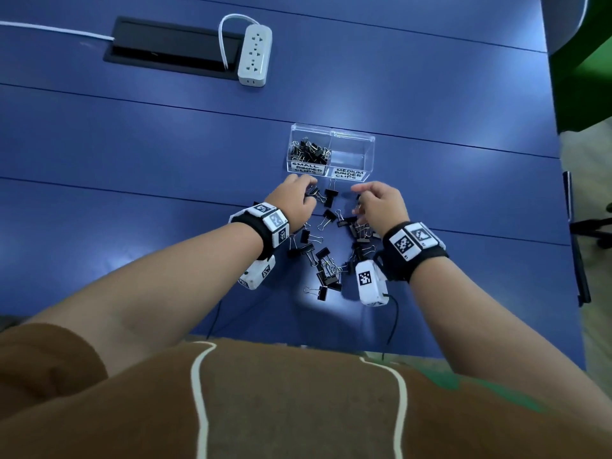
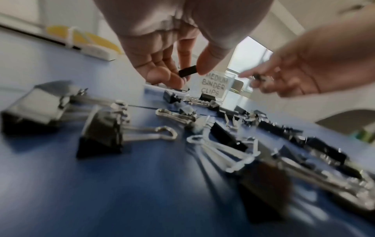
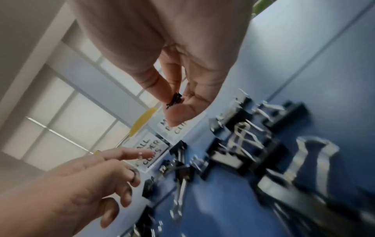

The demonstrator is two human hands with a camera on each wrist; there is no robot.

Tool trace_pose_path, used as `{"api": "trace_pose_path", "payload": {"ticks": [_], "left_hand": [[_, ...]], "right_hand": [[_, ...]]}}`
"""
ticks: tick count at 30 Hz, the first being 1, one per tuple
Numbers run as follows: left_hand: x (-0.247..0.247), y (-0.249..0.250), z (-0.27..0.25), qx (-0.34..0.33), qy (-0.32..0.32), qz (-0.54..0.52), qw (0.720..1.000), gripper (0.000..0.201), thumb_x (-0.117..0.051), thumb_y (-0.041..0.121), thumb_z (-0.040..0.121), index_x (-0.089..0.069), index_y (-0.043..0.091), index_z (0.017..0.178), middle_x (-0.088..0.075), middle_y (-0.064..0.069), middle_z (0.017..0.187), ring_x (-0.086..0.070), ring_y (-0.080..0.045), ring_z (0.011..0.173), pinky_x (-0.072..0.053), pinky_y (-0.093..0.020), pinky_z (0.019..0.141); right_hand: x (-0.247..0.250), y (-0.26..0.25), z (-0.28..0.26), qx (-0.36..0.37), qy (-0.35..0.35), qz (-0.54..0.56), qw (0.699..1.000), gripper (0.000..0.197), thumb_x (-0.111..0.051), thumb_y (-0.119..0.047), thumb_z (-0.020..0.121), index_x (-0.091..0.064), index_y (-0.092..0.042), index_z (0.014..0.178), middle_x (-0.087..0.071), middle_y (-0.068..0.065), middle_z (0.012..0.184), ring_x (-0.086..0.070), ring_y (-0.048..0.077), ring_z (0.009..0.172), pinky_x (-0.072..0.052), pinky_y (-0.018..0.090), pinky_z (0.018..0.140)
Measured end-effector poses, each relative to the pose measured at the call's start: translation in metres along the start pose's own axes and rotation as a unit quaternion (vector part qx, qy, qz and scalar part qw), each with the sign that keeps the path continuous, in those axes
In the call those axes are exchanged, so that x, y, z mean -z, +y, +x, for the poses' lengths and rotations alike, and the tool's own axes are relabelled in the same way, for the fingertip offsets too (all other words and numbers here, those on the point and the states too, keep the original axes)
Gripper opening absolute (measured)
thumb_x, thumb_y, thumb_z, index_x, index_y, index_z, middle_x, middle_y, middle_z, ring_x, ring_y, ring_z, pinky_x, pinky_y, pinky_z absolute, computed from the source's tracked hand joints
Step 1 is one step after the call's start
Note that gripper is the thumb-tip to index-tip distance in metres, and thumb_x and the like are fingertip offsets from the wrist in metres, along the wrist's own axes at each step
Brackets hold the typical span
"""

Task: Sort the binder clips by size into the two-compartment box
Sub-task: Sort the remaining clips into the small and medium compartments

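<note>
Two hands work over a scatter of binder clips (image 1: 326,256) on the blue table (image 1: 132,144), with the clear two-compartment box (image 1: 331,150) just beyond them at twelve o'clock. The left hand (image 1: 291,202) pinches a small black clip (image 2: 187,72) between thumb and fingertips, its other fingers loosely curled; the right hand (image 1: 381,203), at about three o'clock from it, pinches another small clip (image 3: 174,99) between thumb and forefinger. Each clip is a folded black steel body with two silver wire handles, some splayed flat and some folded back. These should handle as light, rigid pieces: the painted body is smooth and could slip from a loose pinch, while the wire loops swing freely and hook into neighbours, so a clip lifted by a handle may drag another along. I judge the flat sides of the black body the surest place to take hold, with the handles left alone. The box's compartment at nine o'clock, labelled for small clips, already holds a heap of small clips (image 1: 309,152), while the compartment at three o'clock, labelled medium, looks empty. Most of what lies loose on the table, from the hands back toward six o'clock, appears to be the larger size.
</note>
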State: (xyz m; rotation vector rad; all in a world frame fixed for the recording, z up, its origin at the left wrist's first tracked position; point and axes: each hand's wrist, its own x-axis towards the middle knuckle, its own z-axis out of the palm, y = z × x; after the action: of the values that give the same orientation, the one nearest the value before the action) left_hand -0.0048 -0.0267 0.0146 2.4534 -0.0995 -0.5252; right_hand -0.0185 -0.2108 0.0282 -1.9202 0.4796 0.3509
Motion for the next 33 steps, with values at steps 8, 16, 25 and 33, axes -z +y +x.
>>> {"api": "trace_pose_path", "payload": {"ticks": [8,16,25,33], "left_hand": [[-0.008,0.014,0.017,-0.045,0.003,0.190,0.981,0.026,-0.048,0.017,0.088,-0.050,0.009,0.112,-0.046,-0.015,0.117,-0.054,-0.036,0.098,-0.041,-0.039,0.066],[-0.007,0.005,0.018,-0.024,-0.037,0.150,0.988,0.022,-0.050,0.013,0.091,-0.049,0.002,0.111,-0.043,-0.017,0.121,-0.053,-0.036,0.099,-0.043,-0.042,0.077],[-0.003,-0.005,0.014,-0.012,-0.032,0.078,0.996,0.010,-0.051,0.009,0.091,-0.051,0.004,0.099,-0.054,-0.016,0.112,-0.054,-0.035,0.097,-0.041,-0.036,0.077],[0.000,-0.006,0.009,-0.016,-0.036,0.073,0.997,0.010,-0.052,0.008,0.086,-0.054,0.006,0.096,-0.061,-0.013,0.103,-0.056,-0.034,0.093,-0.047,-0.040,0.079]], "right_hand": [[0.002,-0.062,0.033,0.087,0.000,-0.075,0.993,0.028,-0.038,-0.006,0.087,-0.065,-0.016,0.084,-0.055,0.000,0.060,-0.050,0.009,0.044,-0.048,0.022,0.048],[-0.028,-0.089,0.049,0.164,-0.060,-0.232,0.957,0.035,-0.041,-0.003,0.086,-0.064,-0.015,0.110,-0.060,0.001,0.090,-0.056,0.019,0.071,-0.047,0.024,0.067],[0.000,-0.037,0.021,0.148,-0.018,-0.235,0.961,0.022,-0.047,-0.006,0.087,-0.065,-0.017,0.093,-0.058,-0.001,0.090,-0.052,0.014,0.078,-0.047,0.027,0.077],[-0.017,0.026,-0.007,0.098,-0.093,-0.369,0.920,0.033,-0.064,-0.028,0.085,-0.057,-0.011,0.113,-0.051,0.007,0.115,-0.052,0.023,0.107,-0.047,0.040,0.095]]}}
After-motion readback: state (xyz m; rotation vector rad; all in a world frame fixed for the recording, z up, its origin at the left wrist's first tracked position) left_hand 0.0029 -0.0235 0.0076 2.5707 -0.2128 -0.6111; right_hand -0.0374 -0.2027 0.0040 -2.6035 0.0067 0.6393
